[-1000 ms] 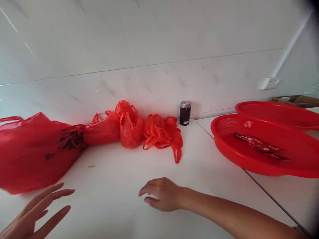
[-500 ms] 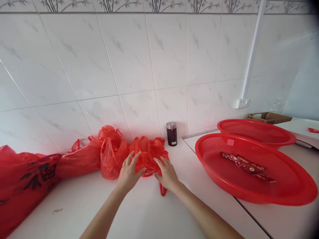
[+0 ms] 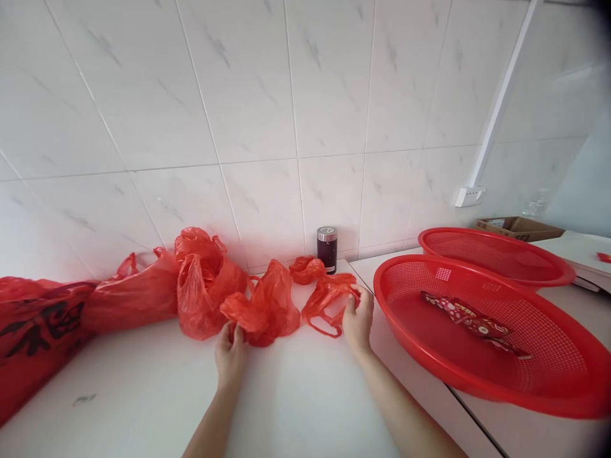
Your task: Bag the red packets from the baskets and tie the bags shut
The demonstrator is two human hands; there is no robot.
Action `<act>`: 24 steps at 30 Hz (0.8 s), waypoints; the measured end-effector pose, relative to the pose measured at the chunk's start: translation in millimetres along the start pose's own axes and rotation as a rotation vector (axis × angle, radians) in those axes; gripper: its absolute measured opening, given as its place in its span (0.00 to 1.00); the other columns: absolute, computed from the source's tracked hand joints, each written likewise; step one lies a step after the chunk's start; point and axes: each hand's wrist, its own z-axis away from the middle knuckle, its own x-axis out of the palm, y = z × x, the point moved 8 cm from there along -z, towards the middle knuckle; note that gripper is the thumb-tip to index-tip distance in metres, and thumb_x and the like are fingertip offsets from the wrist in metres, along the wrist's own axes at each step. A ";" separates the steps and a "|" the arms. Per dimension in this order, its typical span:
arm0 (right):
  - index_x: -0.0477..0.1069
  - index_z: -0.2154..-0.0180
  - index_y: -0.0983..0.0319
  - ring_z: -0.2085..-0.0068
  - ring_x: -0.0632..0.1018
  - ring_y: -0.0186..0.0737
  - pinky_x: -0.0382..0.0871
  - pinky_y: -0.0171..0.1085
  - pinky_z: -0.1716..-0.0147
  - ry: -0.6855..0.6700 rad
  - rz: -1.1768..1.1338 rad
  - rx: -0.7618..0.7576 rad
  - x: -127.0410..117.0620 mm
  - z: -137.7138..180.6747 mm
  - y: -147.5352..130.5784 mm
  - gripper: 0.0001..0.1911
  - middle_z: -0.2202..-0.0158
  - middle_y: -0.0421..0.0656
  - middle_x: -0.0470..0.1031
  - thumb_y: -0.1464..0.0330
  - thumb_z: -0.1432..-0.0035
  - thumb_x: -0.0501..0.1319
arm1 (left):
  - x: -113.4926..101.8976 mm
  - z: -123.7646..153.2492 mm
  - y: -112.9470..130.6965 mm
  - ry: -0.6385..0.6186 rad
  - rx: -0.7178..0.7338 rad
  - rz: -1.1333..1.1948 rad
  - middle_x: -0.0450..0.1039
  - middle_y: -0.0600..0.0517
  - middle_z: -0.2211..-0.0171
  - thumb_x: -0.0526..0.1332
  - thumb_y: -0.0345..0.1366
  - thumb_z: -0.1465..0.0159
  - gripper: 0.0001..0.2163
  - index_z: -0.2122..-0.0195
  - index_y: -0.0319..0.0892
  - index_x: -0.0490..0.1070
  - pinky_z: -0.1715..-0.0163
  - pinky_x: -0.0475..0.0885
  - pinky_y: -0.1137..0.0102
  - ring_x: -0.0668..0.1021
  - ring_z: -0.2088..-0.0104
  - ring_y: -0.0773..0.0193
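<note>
My left hand (image 3: pixel 230 353) pinches the lower edge of a crumpled red plastic bag (image 3: pixel 274 305) on the white table. To the right, my right hand (image 3: pixel 358 318) has its fingers closed on another thin red plastic bag (image 3: pixel 329 296), whose loop handle droops toward the table. Behind them lies a small bunched red bag (image 3: pixel 307 270), beside a dark cup with a silver lid (image 3: pixel 327 249). Just left of my left hand stands a filled, puffy red bag (image 3: pixel 203 286).
At the left are a red bag (image 3: pixel 136 292) and a large red bag with black lettering (image 3: pixel 42 331). On the right, a red basket (image 3: pixel 405 340) holds red-wrapped packets (image 3: pixel 470 318). Behind it are a second basket (image 3: pixel 491 242) and a cardboard box (image 3: pixel 518 227), near the tiled wall (image 3: pixel 252 95).
My hands have moved apart, each now gripping a red bag, where both were spread over the pile. The bunched bags are pulled apart. The view has tilted down a little.
</note>
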 end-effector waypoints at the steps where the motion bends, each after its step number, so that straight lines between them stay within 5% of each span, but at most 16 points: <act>1: 0.67 0.55 0.60 0.47 0.70 0.47 0.64 0.49 0.49 -0.008 0.011 -0.074 -0.8 2.2 -12.3 0.13 0.50 0.51 0.70 0.69 0.37 0.48 | -3.8 -1.4 -2.0 0.023 -0.016 0.031 0.77 0.48 0.65 0.51 0.50 0.37 0.21 0.54 0.40 0.70 0.67 0.73 0.67 0.78 0.67 0.59; 6: 0.69 0.54 0.57 0.46 0.70 0.46 0.62 0.49 0.45 -0.306 -0.052 -0.438 18.6 47.5 -89.9 0.11 0.48 0.47 0.70 0.69 0.38 0.55 | -2.1 9.3 12.6 -0.008 -0.022 0.112 0.77 0.49 0.64 0.54 0.48 0.37 0.18 0.55 0.41 0.71 0.65 0.72 0.69 0.77 0.64 0.59; 9: 0.59 0.42 0.58 0.46 0.72 0.46 0.69 0.44 0.49 -0.649 -0.225 -0.306 44.8 85.0 -103.2 0.27 0.46 0.49 0.70 0.62 0.42 0.61 | 14.4 26.4 35.8 -0.129 0.020 0.148 0.78 0.50 0.64 0.58 0.47 0.38 0.16 0.57 0.41 0.74 0.63 0.72 0.70 0.77 0.63 0.60; 11: 0.60 0.43 0.60 0.52 0.76 0.47 0.72 0.42 0.54 -0.791 -0.297 -0.156 57.5 99.4 -97.1 0.27 0.51 0.49 0.74 0.61 0.42 0.61 | 22.1 33.7 47.9 -0.194 0.038 0.176 0.78 0.51 0.68 0.60 0.47 0.39 0.16 0.59 0.41 0.76 0.65 0.72 0.70 0.77 0.67 0.61; 15: 0.70 0.59 0.62 0.64 0.77 0.44 0.72 0.40 0.63 -0.687 -0.409 0.118 55.4 79.2 -69.3 0.12 0.66 0.46 0.77 0.62 0.40 0.56 | -0.3 20.8 47.8 -0.077 -0.001 0.222 0.75 0.52 0.72 0.57 0.50 0.38 0.19 0.55 0.41 0.75 0.72 0.72 0.72 0.75 0.72 0.63; 19: 0.69 0.61 0.60 0.61 0.76 0.42 0.70 0.37 0.64 -0.584 -0.511 0.259 46.6 50.3 -52.0 0.09 0.61 0.45 0.76 0.66 0.44 0.56 | -44.2 -0.3 24.1 0.180 -0.094 0.252 0.74 0.49 0.62 0.52 0.52 0.37 0.22 0.50 0.43 0.71 0.76 0.71 0.74 0.75 0.66 0.62; 24: 0.70 0.59 0.61 0.61 0.78 0.43 0.71 0.38 0.64 -0.685 -0.581 0.367 51.3 39.4 -35.1 0.13 0.59 0.45 0.78 0.66 0.47 0.56 | -52.7 -4.4 10.7 0.208 -0.122 0.240 0.74 0.49 0.61 0.54 0.49 0.38 0.20 0.52 0.42 0.72 0.71 0.75 0.69 0.76 0.66 0.62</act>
